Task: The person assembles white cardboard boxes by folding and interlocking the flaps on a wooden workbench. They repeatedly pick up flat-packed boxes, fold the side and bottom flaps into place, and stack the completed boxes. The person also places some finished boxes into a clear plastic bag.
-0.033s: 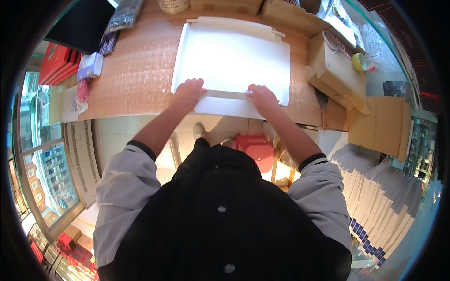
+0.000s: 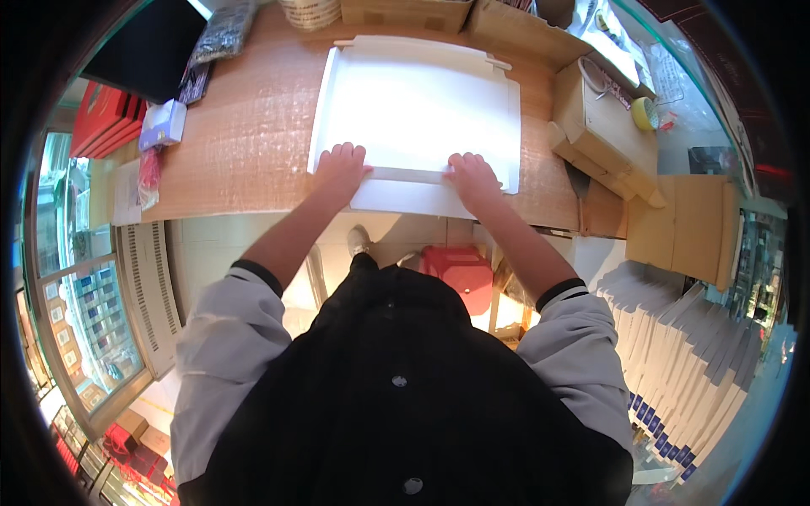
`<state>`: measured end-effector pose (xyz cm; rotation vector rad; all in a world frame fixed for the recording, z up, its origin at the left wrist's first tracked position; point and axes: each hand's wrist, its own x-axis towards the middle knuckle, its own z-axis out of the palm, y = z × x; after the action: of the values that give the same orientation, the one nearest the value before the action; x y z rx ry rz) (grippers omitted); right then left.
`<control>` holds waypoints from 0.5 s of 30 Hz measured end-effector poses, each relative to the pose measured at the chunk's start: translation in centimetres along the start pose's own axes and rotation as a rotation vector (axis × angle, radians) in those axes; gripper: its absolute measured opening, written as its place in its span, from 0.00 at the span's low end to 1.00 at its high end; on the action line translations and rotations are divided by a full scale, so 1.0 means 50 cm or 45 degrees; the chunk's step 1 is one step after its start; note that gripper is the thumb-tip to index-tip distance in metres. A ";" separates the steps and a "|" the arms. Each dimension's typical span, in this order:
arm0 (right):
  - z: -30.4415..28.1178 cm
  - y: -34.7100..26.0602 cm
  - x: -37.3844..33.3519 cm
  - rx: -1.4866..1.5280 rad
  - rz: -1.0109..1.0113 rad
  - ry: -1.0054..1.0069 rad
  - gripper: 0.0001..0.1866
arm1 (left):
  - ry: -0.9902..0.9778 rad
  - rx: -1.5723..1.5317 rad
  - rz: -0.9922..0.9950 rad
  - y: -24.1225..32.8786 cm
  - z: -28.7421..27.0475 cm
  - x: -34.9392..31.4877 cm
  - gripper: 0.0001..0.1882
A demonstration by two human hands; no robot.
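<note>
A white cardboard box blank [image 2: 413,110] lies on the wooden table, its left, right and far edges creased into narrow flaps. My left hand [image 2: 341,171] grips the near edge toward its left corner, fingers curled over the fold. Toward the right corner, my right hand [image 2: 474,179] pinches the same near edge. Between the hands runs the near fold, and a white flap [image 2: 409,196] reaches past it toward the table's front edge. My thumbs are partly hidden against the cardboard.
Brown cartons [image 2: 603,126] stand at the right, with a yellow tape roll [image 2: 645,114] on one. A tissue pack [image 2: 163,123] and red boxes [image 2: 105,122] are at the left. Flat white cardboard pieces [image 2: 683,363] are stacked low right. A red stool [image 2: 460,274] is under the table.
</note>
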<state>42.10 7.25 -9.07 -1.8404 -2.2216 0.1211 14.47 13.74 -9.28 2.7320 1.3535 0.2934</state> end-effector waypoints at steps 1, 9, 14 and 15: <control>-0.001 -0.002 0.009 -0.085 -0.031 0.111 0.12 | 0.111 0.082 0.015 0.013 -0.009 0.010 0.12; 0.051 -0.129 0.021 0.297 0.093 -0.142 0.09 | 0.031 -0.215 0.006 0.066 0.057 0.046 0.10; 0.066 -0.127 0.061 0.259 0.203 -0.170 0.18 | 0.232 -0.214 0.093 0.073 0.064 0.031 0.11; 0.068 -0.126 0.062 0.236 0.228 -0.197 0.18 | 0.230 -0.223 0.089 0.077 0.063 0.033 0.10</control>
<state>34.73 9.37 -10.50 -1.9809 -2.0557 0.5014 19.09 12.75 -11.55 2.6627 1.2063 0.6457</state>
